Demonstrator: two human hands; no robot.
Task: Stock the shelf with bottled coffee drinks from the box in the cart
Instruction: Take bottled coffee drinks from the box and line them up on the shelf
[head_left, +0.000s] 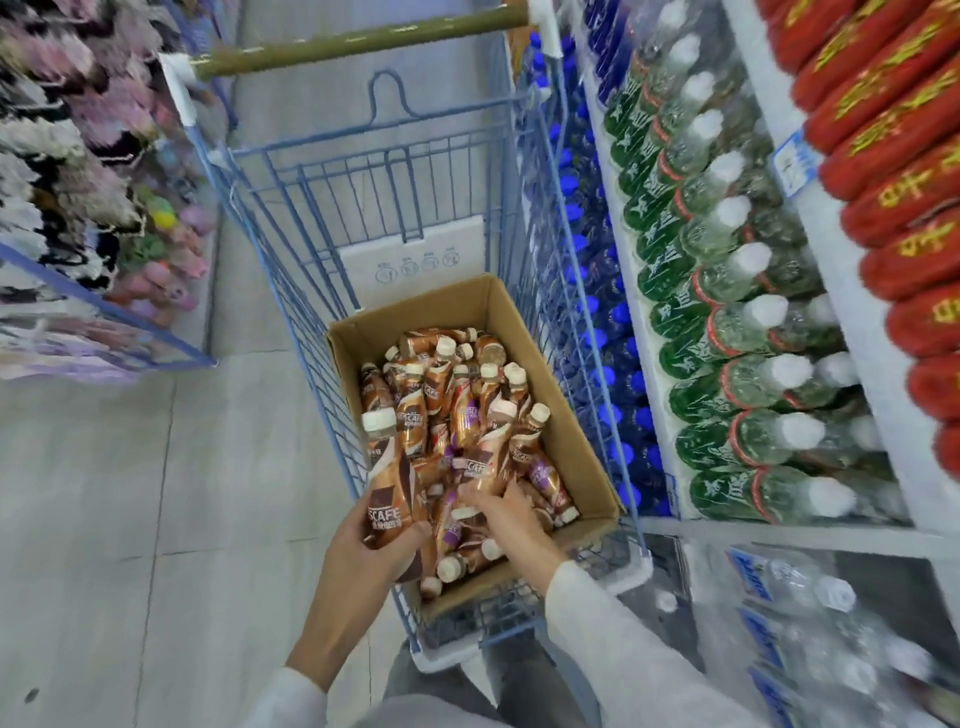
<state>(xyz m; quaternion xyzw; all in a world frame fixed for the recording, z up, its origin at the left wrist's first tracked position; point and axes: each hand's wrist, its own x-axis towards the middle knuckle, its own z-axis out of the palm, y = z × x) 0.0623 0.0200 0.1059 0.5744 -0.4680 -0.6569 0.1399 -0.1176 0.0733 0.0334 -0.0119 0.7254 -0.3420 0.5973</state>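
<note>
An open cardboard box (576, 415) sits in the near end of a blue wire cart (291, 244). It holds several brown bottled coffee drinks with cream caps, lying jumbled. My left hand (371, 545) grips one coffee bottle (388, 483) by its lower body, upright at the box's left edge. My right hand (501, 512) reaches into the box, with its fingers around the base of another coffee bottle (488, 452) in the pile. The shelf (852, 343) stands to the right of the cart.
The shelf on the right carries rows of green-labelled water bottles (727, 322), blue-capped bottles (597, 291) lower down and red packages (904, 145) above. Wrapped packs of water (810, 623) lie at bottom right. A rack of fluffy goods (62, 171) lines the left. A grey tiled aisle floor lies between them.
</note>
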